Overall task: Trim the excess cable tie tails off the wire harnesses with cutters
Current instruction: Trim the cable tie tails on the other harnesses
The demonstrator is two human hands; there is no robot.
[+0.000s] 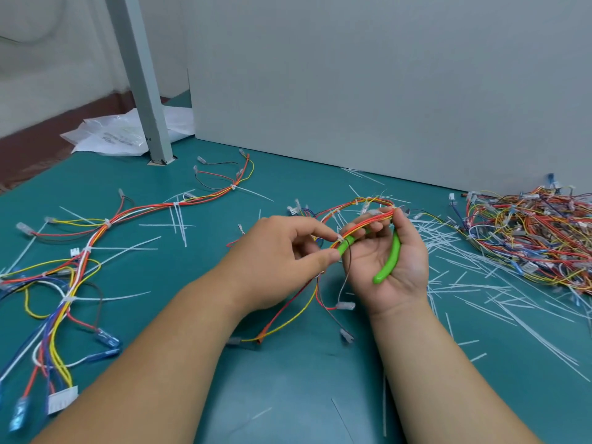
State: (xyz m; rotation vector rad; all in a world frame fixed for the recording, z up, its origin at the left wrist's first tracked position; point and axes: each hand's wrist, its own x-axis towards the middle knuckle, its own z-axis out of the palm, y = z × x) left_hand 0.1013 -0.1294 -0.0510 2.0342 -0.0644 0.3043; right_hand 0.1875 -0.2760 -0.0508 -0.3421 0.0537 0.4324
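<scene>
Hands over teal mat (pixel 288 386): left (pixel 275 254) pinch on harness (pixel 362 224), right (pixel 407 277) grip on cutters (pixel 392 257)

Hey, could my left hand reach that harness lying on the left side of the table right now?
Probably yes. Only flat mat and thin tie tails lie between the left hand and that harness. But the hand is pinching the held harness and would have to let go first.

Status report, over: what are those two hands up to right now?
Left hand pinches harness at a tie. Right hand grips green cutters, blades hidden. Cut tails litter table, none in the way.
</scene>
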